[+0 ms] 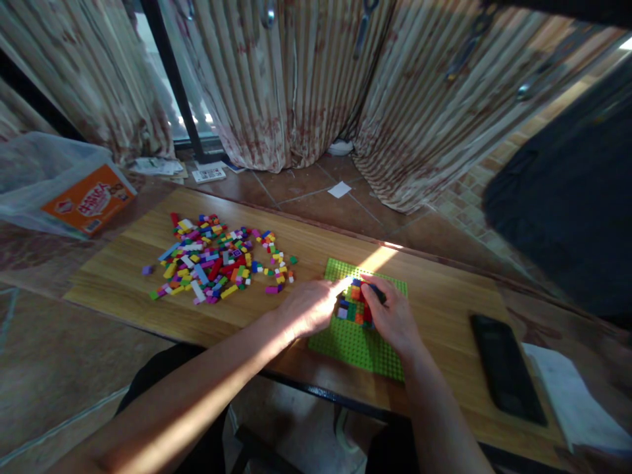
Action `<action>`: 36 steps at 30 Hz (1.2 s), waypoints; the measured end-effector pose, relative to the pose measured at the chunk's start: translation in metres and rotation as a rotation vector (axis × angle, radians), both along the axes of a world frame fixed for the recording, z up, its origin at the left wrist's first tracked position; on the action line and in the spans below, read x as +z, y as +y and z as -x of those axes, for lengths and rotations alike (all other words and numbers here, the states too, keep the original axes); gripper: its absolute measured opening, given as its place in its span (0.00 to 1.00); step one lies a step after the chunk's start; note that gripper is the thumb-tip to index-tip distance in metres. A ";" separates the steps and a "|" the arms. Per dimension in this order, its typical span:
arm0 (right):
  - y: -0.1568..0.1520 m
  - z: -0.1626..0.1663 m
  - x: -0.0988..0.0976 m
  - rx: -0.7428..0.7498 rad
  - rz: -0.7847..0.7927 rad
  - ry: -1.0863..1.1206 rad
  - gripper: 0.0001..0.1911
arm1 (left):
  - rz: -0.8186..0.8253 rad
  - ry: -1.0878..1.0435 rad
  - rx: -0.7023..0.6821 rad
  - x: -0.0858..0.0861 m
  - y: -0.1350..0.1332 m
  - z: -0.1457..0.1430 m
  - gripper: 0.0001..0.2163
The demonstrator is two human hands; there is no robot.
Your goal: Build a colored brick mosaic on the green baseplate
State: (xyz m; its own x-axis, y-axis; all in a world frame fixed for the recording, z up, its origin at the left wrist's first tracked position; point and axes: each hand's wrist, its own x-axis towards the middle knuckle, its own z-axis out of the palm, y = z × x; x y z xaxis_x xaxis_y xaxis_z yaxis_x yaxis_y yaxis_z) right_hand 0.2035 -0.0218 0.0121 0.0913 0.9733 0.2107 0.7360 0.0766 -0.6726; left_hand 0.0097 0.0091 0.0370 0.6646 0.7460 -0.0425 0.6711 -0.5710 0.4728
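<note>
A green studded baseplate point(360, 349) lies on the table in front of me, with a cluster of coloured toy bricks point(351, 311) on its middle. From the left, my left hand point(310, 308) reaches to the cluster's upper edge, forefinger extended in bright sunlight and the other fingers curled. What its fingertips hold, if anything, is lost in the glare. On the cluster's right side is my right hand point(392, 313), thumb and fingers closed against the bricks. Red, blue, orange, green and white bricks show between the hands. Part of the cluster is covered by my fingers.
Many loose bricks point(207, 260) are spread over the left of the wooden table point(434, 283). A black phone point(506, 368) lies at the right, beside white paper point(575, 388). A clear plastic bin point(47, 168) stands beyond the left end. Curtains point(296, 79) hang behind.
</note>
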 end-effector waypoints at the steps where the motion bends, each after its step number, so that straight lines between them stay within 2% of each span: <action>1: 0.000 0.000 0.000 0.003 0.000 0.000 0.18 | -0.003 -0.007 0.001 0.000 0.000 0.000 0.27; 11: -0.002 0.007 -0.003 0.018 -0.083 -0.052 0.16 | -0.075 0.024 -0.005 -0.004 -0.003 -0.004 0.24; 22: 0.003 0.004 -0.006 0.022 -0.043 0.005 0.14 | -0.073 0.038 0.038 -0.009 -0.002 -0.008 0.24; 27: 0.000 0.006 -0.006 0.024 -0.088 -0.012 0.15 | -0.017 -0.097 0.074 -0.013 -0.001 -0.006 0.21; 30: -0.004 0.004 0.001 -0.012 -0.121 0.002 0.16 | 0.001 -0.239 0.139 -0.009 -0.003 -0.006 0.20; 33: -0.006 0.000 0.010 -0.081 -0.149 0.013 0.16 | 0.082 -0.361 0.245 -0.005 -0.002 -0.006 0.17; 36: -0.007 -0.001 0.018 -0.110 -0.177 0.021 0.14 | 0.209 -0.514 0.326 -0.008 0.003 -0.004 0.12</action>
